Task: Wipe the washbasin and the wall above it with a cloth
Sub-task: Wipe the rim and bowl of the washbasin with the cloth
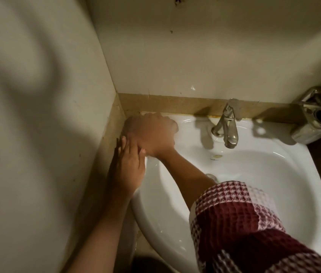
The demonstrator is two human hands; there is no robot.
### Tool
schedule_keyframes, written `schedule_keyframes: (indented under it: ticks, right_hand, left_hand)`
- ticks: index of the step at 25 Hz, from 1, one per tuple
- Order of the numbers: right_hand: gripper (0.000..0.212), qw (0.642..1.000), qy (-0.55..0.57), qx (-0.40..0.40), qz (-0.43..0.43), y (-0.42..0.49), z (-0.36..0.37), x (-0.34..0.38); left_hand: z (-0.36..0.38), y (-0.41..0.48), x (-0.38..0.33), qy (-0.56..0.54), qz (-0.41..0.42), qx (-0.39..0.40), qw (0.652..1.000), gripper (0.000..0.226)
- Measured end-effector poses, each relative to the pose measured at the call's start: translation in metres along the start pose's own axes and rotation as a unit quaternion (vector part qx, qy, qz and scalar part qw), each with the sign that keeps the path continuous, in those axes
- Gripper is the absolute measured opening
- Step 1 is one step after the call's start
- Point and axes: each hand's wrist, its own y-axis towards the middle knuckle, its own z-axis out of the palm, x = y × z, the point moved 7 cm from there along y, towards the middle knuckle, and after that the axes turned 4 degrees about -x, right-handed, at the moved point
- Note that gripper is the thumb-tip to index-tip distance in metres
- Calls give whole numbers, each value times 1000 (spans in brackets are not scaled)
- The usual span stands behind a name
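The light is dim and yellowish. My right hand [151, 133] is smeared with motion blur at the basin's [274, 174] back corner. A big soft shadow sprawls over the left wall [37, 95]. The tap [226, 127] throws shadows leftward, glare glints on wet porcelain, and straight lines bow near the edges.

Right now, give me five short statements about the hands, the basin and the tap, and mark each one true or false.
1. The right hand is at the far-left corner of the washbasin. True.
2. The left hand is gripping the tap. False: it rests on the basin's left rim, well away from the tap.
3. Water streams from the tap. False: no stream shows.
4. The right arm wears a checked red and white sleeve. True.
5. The wall above the basin is spotless. False: dark specks dot it.
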Motion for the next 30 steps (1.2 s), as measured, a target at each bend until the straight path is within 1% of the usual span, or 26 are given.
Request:
schedule_keyframes:
  ticks: [2, 3, 5, 7, 9, 11, 14, 15, 16, 19, 21, 22, 24, 26, 30]
  right_hand:
    - [83, 1000, -6, -14, -5, 2, -10, -18]
    - [86, 1000, -16, -18, -10, 0, -14, -28]
    - [88, 999, -36, -18, -3, -7, -21, -54]
    - [89, 999, -43, -19, 12, -15, -26, -83]
    - [89, 999, -41, -30, 5, -20, -27, -101]
    - [88, 998, -50, -32, 5, -21, -26, -104]
    - [90, 997, -62, -16, 50, -20, -28, -92]
    - [89, 996, -70, -9, 53, -19, -28, -85]
    - [88, 996, -76, -2, 40, -16, -25, -74]
    - [83, 997, -72, 11, -37, -6, -4, -24]
    - [77, 996, -49, 10, -76, -2, 5, 4]
    - [76, 995, -34, 8, -88, -3, 8, 13]
    - [78, 994, -8, 0, -106, -11, 13, 21]
    - [81, 993, 19, -5, -114, -29, 15, 30]
    - [80, 989, 94, 24, -107, -80, 22, 54]
  left_hand:
    - [11, -3, 0, 31, 12, 15, 999, 62]
    - [15, -3, 1, 35, 1, 20, 999, 64]
    - [20, -3, 4, 60, -27, 41, 997, 63]
    - [20, -1, 3, 78, -34, 50, 995, 60]
    - [20, 0, -1, 66, -31, 59, 996, 60]
    - [16, -1, -5, 39, -33, 50, 997, 60]
    - [8, 0, -5, -21, -53, 31, 998, 62]
    - [7, 0, -4, -38, -57, 30, 997, 64]
    - [6, -2, -3, -48, -58, 32, 997, 68]
    - [4, -6, -2, -48, -48, 23, 997, 98]
    - [1, -7, -4, -60, -44, -4, 997, 109]
    - [-1, -7, -5, -63, -38, -18, 997, 111]
    - [-5, -9, -4, -65, -32, -32, 997, 109]
    - [-9, -19, -1, -73, -47, -34, 996, 103]
    - [-21, -70, 13, -74, -84, -42, 993, 96]
